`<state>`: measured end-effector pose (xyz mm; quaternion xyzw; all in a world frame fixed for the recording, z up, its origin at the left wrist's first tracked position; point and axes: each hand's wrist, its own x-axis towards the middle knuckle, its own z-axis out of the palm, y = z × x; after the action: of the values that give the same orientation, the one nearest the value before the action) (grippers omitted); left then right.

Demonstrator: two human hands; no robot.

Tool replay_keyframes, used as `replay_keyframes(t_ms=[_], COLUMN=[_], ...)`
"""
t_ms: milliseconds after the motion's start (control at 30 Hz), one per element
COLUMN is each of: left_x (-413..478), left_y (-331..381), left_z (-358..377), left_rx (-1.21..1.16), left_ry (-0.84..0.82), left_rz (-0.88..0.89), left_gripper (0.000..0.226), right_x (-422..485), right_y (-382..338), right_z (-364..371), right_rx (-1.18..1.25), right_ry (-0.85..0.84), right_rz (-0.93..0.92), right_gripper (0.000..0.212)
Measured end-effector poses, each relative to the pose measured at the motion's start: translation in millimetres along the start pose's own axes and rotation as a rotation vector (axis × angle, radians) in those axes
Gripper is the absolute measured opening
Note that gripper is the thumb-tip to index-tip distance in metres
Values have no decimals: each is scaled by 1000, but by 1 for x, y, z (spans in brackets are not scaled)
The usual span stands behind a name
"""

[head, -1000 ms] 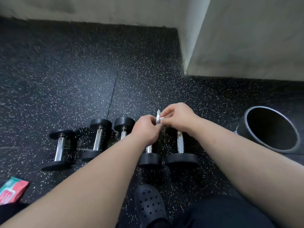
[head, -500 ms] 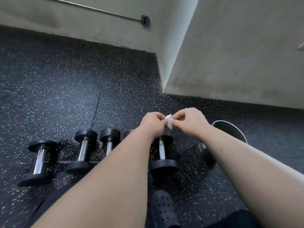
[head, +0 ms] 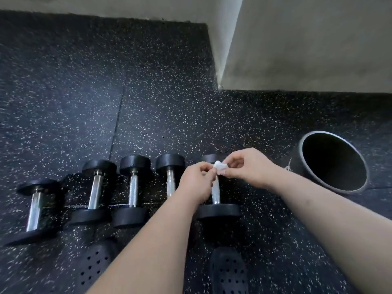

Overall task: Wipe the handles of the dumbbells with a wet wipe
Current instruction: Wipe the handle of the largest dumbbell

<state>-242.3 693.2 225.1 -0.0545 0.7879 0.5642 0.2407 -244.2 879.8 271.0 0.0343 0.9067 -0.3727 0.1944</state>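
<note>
White wet wipe [head: 220, 167], wadded, centre frame: I log left hand [head: 196, 183] and right hand [head: 248, 166] both pinching it above the rightmost dumbbell [head: 216, 194]. Risk: tugged between fingertips, it could tear or drop onto the gritty floor.

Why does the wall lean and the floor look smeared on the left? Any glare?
Head view: the wide-angle lens tilts the wall corner and stretches the forearms; the speckled floor smears toward the left edge; the dumbbell handles carry soft glints, no harsh glare; the wet wipe looks slightly washed out.
</note>
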Motion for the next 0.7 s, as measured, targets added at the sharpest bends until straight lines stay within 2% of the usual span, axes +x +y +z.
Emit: replay_keyframes(t_ms=[100,200,333,433,567,700], left_x=[8,19,25,28,29,25], left_y=[-39,-71,-101,-116,-126,-130], left_z=[10,21,33,41,51,71], left_rx=[1,-44,-93,-34,99,198], left_ry=[7,26,78,108,224,414], left_rz=[-87,-152,-198,-204,-221,-236], left_gripper=[14,15,18,28,33,26], right_x=[17,27,29,30,28,33], right_y=[36,67,92,107,126,138], right_z=[32,70,115,134,132,125], right_rx=[111,340,489,579,723,816], right_ry=[-8,2,100,163,253,309], right_rz=[4,-1,36,68,157,236], right_gripper=[16,10,12,15,14,9])
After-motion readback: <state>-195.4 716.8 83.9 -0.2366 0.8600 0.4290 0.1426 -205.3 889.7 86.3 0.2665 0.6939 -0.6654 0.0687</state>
